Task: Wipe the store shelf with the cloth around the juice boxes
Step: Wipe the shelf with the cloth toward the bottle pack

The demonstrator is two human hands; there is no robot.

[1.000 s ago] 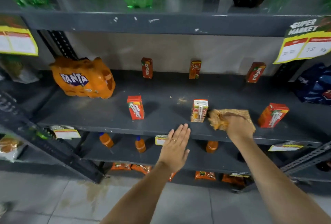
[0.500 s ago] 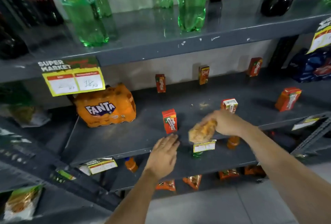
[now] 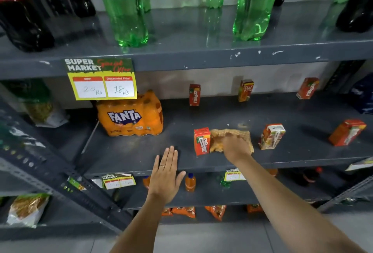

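My right hand (image 3: 235, 147) presses a yellow-orange cloth (image 3: 228, 134) flat on the grey shelf (image 3: 125, 151), right beside a red juice box (image 3: 201, 141). To its right stand a white-topped juice box (image 3: 271, 136) and a tilted red juice box (image 3: 347, 132). Along the back wall stand three more juice boxes (image 3: 194, 94) (image 3: 245, 90) (image 3: 307, 88). My left hand (image 3: 164, 176) hovers flat with fingers together at the shelf's front edge, holding nothing.
An orange Fanta pack (image 3: 130, 118) sits at the shelf's left. A price tag (image 3: 101, 80) hangs from the upper shelf, which holds green Sprite bottles (image 3: 126, 10) and dark bottles. Small orange bottles (image 3: 190, 182) stand on the lower shelf. Crumbs lie behind the cloth.
The cloth went from beside the white-topped box, up off the shelf, and down again next to the red box further left. My view shifted left and up.
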